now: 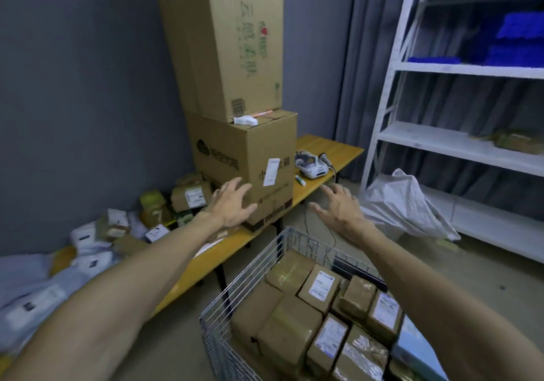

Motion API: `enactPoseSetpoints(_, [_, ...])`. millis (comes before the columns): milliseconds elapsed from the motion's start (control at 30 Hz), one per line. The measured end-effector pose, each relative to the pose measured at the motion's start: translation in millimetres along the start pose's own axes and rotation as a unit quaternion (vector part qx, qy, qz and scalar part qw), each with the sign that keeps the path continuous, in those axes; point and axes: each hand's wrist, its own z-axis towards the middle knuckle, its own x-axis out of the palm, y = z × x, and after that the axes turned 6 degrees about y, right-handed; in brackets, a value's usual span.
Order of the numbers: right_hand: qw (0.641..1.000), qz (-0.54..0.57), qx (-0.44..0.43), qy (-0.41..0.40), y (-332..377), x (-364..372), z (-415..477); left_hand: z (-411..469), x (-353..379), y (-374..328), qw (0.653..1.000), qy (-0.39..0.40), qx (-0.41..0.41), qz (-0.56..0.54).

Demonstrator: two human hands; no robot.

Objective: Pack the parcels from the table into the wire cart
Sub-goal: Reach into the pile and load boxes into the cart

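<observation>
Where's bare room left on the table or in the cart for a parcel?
Bare table behind the white device, right of the big boxes, and a strip along its front edge. In the wire cart, a gap at the far wall beyond the packed boxes. Crowded: the parcels heaped left of the big boxes.

1. Dim, flat indoor light with a cool cast; source not in view.
2. Shadows are soft, darkest under the surface [321, 148] and on the grey wall [73, 100].
3. Glare on the taped parcels [362, 351] in the wire cart [244, 280].
4. Wide-angle bend: shelf rack [441, 68] leans, left forearm [117, 292] stretches at the corner.
5. Soft overall; poly mailers [35, 292] at the left edge are smeared.
</observation>
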Motion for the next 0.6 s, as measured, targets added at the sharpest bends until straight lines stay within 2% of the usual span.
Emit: enactPoseSetpoints(600, [0.99,-0.036,-0.139,-0.007,255,27,16,-139,-87,219,0.989,-0.053,-0.138,0.032])
